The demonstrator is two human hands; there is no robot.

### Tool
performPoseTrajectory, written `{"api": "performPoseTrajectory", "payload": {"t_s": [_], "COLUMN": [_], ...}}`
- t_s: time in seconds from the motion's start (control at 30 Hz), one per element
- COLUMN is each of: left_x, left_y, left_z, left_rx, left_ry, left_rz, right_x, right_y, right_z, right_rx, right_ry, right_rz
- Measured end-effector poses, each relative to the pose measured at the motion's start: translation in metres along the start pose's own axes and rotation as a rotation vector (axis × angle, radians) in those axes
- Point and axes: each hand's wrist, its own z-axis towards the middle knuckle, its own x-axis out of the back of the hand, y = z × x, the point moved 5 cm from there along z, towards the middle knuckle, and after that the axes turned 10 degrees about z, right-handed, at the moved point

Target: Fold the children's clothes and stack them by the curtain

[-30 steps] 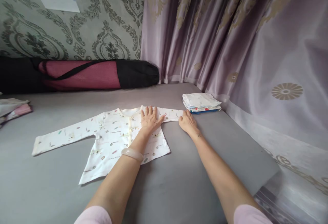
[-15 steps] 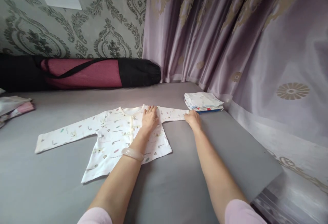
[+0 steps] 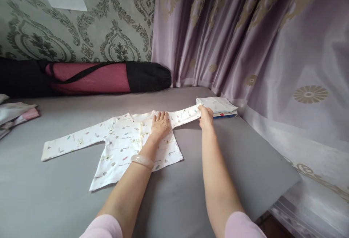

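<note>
A small white baby shirt [image 3: 121, 141] with a scattered print lies spread on the grey bed surface, its left sleeve stretched out flat. My left hand [image 3: 161, 123], with a pale bangle [image 3: 142, 161] on the wrist, rests flat with fingers extended on the shirt near the right shoulder. My right hand [image 3: 206, 116] pinches the cuff of the right sleeve [image 3: 187, 116] and holds that end raised off the bed. Part of the shirt's lower front is hidden behind my left forearm.
Just behind my right hand sits a stack of folded clothes [image 3: 218, 104]. More clothes [image 3: 16, 116] lie at the left edge. A black and pink long bag [image 3: 89, 78] runs along the wall. Purple curtains [image 3: 212, 31] hang beside the grey bed [image 3: 245, 158] at the right.
My right hand has lifted the sleeve cuff up from the bed, so the sleeve now slants upward. My left hand stays pressed on the shirt.
</note>
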Motion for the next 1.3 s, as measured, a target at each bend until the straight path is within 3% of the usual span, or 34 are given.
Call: {"api": "performPoseTrajectory", "payload": {"t_s": [0.17, 0.37, 0.53, 0.8, 0.97, 1.13, 1.3], "left_x": [0.001, -0.001, 0.0, 0.005, 0.008, 0.018, 0.034], "left_y": [0.002, 0.003, 0.003, 0.002, -0.001, -0.006, -0.037], "left_z": [-0.001, 0.0, 0.0, 0.005, 0.007, 0.012, 0.014], "left_rx": [-0.001, -0.003, 0.002, -0.054, -0.04, -0.033, 0.014], "left_ry": [0.033, 0.079, 0.031, -0.082, -0.127, -0.101, -0.089], "left_rz": [-0.025, 0.009, 0.002, -0.047, -0.087, -0.286, -0.462], "right_x": [-0.025, -0.058, -0.089, -0.134, -0.131, -0.115, -0.114], "right_y": [-0.021, -0.046, -0.048, -0.023, -0.018, -0.026, -0.029], "right_z": [-0.022, -0.05, -0.076, -0.1, -0.093, -0.081, -0.083], "right_rx": [-0.256, -0.349, -0.406, -0.457, -0.475, -0.452, -0.424], "right_ry": [-0.009, -0.091, -0.159, -0.296, -0.261, -0.244, -0.232], "right_rz": [0.58, 0.826, 0.857, 0.753, 0.753, 0.777, 0.771]}}
